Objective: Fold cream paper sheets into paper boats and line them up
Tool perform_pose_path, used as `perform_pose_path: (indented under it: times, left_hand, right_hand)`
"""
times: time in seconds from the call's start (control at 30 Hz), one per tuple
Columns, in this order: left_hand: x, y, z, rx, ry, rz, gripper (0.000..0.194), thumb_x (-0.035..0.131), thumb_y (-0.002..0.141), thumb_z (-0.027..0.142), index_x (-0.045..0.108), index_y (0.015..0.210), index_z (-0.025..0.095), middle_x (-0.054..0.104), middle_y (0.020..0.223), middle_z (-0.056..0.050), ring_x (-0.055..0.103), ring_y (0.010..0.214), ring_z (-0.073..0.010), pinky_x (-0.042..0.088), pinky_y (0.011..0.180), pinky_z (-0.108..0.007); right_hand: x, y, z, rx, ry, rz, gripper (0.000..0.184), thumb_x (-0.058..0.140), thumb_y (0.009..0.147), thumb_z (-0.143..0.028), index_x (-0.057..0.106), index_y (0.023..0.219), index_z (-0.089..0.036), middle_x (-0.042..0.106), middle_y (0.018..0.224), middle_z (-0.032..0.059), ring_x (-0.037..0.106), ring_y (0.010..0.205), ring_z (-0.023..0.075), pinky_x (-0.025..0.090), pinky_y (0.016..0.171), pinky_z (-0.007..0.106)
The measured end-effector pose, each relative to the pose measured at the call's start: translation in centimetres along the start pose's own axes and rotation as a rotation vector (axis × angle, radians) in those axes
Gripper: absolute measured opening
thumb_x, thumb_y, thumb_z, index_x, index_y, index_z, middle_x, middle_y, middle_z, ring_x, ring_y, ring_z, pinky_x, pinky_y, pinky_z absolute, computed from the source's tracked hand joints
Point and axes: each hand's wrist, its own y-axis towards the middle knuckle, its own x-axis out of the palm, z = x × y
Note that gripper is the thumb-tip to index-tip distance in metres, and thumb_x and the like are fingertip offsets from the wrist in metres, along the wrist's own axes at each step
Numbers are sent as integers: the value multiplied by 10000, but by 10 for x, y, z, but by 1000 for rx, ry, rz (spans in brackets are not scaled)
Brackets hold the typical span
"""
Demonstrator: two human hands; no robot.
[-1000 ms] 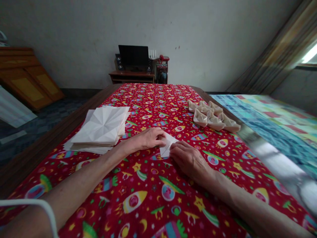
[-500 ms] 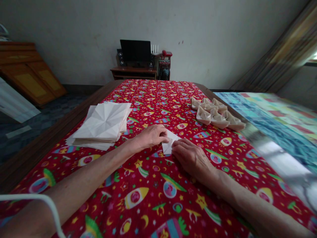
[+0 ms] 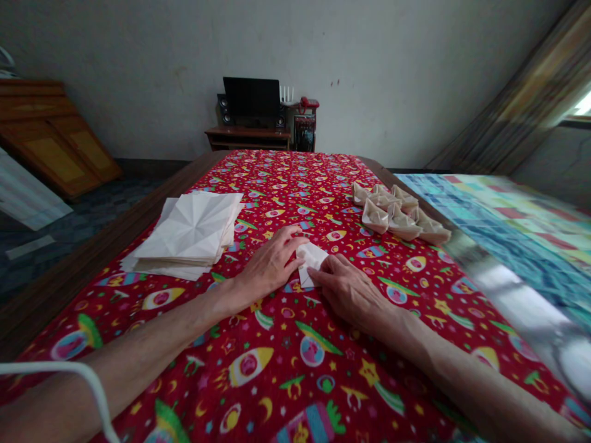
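A small piece of folded white paper (image 3: 313, 255) lies on the red patterned cloth between my hands. My left hand (image 3: 274, 255) is at its left edge, with thumb and forefinger touching the paper. On the other side my right hand (image 3: 348, 283) pinches the right edge, thumb on top and the other fingers curled. To the left rests a stack of creased white paper sheets (image 3: 189, 227). Several folded paper boats (image 3: 401, 215) stand together in two rows at the right.
The red cloth (image 3: 249, 363) covers most of the long table. A white cable (image 3: 87, 372) arches over my left forearm. A bed (image 3: 512, 215) stands along the right side. At the far wall are a monitor (image 3: 252, 97) and a red telephone (image 3: 308, 104).
My left fingers have spread further apart at the paper's edge, and the hand has drawn slightly back. My right thumb has come onto the top of the paper. The view shifted slightly.
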Motion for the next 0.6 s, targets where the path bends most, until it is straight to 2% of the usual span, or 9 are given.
perform_pose_path:
  times: [0.03, 0.1, 0.23, 0.33, 0.5, 0.6]
  left_hand:
    - [-6, -7, 3, 70, 15, -41, 308, 456, 912, 219, 521, 1211, 193, 475, 1307, -80, 429, 1230, -213, 381, 1048, -384]
    - [-17, -21, 7, 195, 40, -171, 330, 384, 944, 200, 524, 1242, 226, 529, 1303, -38, 391, 1274, -202, 351, 1071, -389]
    - [-30, -42, 12, 189, 105, -346, 421, 349, 965, 278, 381, 1383, 232, 452, 1407, -20, 282, 1362, -231, 251, 1114, -475]
    - [-33, -45, 14, 179, 114, -394, 432, 328, 972, 298, 341, 1402, 267, 422, 1429, 0, 230, 1387, -232, 219, 1115, -505]
    - [-36, -48, 19, 194, 127, -434, 406, 345, 967, 305, 411, 1366, 265, 421, 1429, -1, 241, 1381, -258, 218, 1111, -522]
    - [-38, -53, 21, 186, 90, -423, 402, 362, 962, 303, 427, 1357, 259, 429, 1423, -10, 273, 1371, -245, 233, 1118, -492]
  right_hand:
    - [0, 0, 0, -2, 3, 2, 224, 429, 900, -148, 613, 1022, -189, 519, 875, 61, 432, 796, 161, 341, 646, 260]
    - [0, 0, 0, -2, 5, 3, 228, 416, 906, -147, 609, 1018, -191, 517, 870, 59, 429, 786, 160, 333, 634, 259]
    - [-1, 1, -2, -2, 16, -17, 210, 420, 904, -150, 614, 983, -170, 513, 839, 60, 417, 737, 152, 319, 604, 253]
    - [-2, 1, -3, -1, 8, -17, 203, 422, 900, -142, 612, 968, -162, 508, 825, 60, 405, 720, 149, 303, 585, 249]
    - [-3, 1, -3, -5, -10, -17, 213, 410, 907, -146, 608, 982, -166, 509, 834, 63, 403, 725, 151, 281, 561, 248]
    - [-3, 1, -3, -8, -7, -23, 208, 410, 911, -154, 606, 980, -162, 517, 849, 66, 412, 740, 153, 292, 569, 248]
